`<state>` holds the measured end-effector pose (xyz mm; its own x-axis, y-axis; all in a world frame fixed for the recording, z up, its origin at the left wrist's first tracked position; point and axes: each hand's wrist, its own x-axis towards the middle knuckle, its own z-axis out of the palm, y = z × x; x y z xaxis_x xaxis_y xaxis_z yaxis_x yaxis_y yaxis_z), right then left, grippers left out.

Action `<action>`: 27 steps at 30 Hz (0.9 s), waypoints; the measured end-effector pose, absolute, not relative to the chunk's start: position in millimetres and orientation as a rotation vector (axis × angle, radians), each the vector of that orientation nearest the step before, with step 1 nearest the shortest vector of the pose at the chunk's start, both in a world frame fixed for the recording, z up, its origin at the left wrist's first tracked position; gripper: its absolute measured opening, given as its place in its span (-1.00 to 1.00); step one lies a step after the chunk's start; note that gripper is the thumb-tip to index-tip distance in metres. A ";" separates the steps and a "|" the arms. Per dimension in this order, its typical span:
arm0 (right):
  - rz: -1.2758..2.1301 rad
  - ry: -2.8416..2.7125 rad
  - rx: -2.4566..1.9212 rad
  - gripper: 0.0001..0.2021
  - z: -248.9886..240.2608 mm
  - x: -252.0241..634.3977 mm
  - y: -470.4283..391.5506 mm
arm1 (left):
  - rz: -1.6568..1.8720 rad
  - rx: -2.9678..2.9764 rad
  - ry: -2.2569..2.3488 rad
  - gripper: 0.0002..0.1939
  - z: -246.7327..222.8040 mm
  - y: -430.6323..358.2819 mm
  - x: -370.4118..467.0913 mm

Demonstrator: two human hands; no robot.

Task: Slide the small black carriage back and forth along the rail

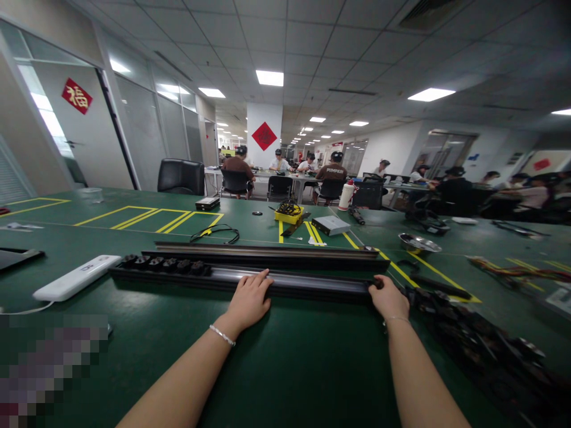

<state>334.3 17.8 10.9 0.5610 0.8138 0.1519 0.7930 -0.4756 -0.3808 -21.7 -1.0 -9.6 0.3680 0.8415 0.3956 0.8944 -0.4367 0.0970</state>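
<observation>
A long black channel, likely a power strip housing, lies across the green table in front of me. Several black socket-like blocks sit in a row inside its left end. My left hand rests on the near edge at mid-length, fingers stretched over it. At the right end, my right hand has its thumb and fingers closed around a small dark part, which they mostly hide; whether it is a loose block or the channel's end I cannot tell. Just behind lies a second long black rail.
A heap of black parts spreads at the right. A white power strip lies left of the channel. Farther back are a metal bowl, a yellow box of cable, a grey box and a white bottle. People sit beyond.
</observation>
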 end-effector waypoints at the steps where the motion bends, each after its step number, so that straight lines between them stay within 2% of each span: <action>1: 0.076 -1.300 -2.388 -0.61 10.9 334.7 17.8 | -0.591 -2.485 -1.589 -0.55 -9.6 -0.9 -21.7; 12: -0.032 -1.294 -2.389 -0.61 6.9 335.9 15.6 | -0.583 -2.469 -1.568 -0.55 -12.3 0.4 -23.0; 27: -0.009 -1.327 -2.424 -0.54 8.3 339.2 16.3 | -0.604 -2.471 -1.559 -0.55 -13.2 1.2 -22.2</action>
